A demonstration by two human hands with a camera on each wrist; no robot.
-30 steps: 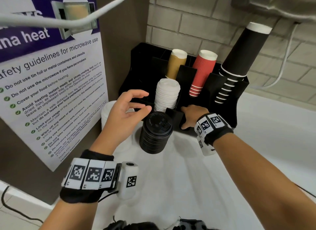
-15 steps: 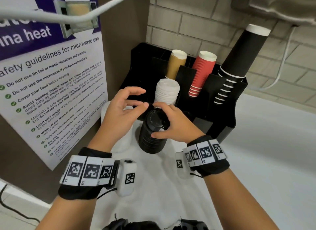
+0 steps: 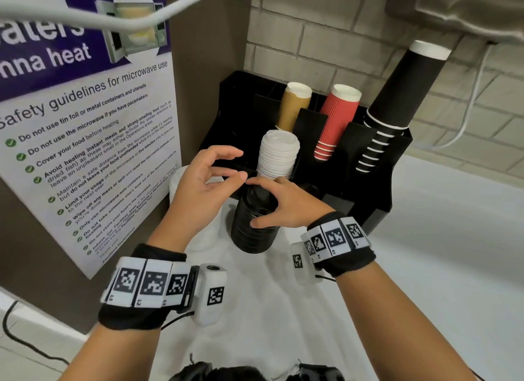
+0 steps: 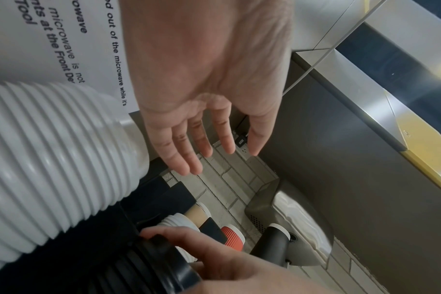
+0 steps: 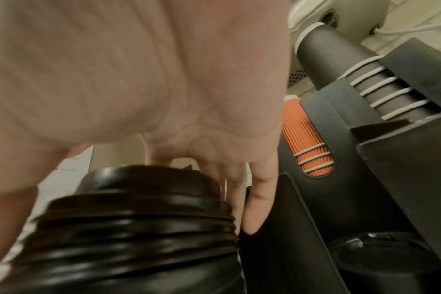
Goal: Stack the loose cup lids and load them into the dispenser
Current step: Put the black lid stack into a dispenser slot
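At frame centre the right hand (image 3: pixel 286 203) holds the black lid stack (image 3: pixel 252 227) (left hand (image 3: pixel 204 182) wide, empty), so a one-sided lift could topple it.

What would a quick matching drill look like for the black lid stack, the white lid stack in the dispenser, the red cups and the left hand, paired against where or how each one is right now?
Things:
1. black lid stack
2. white lid stack
3. red ribbed cups
4. left hand

States:
A. open, holding nothing
B. standing on the white counter, gripped by the right hand
C. in the dispenser, between the kraft cups and the black cups
D. in a front slot of the dispenser

Pairs: 1-B, 2-D, 3-C, 4-A
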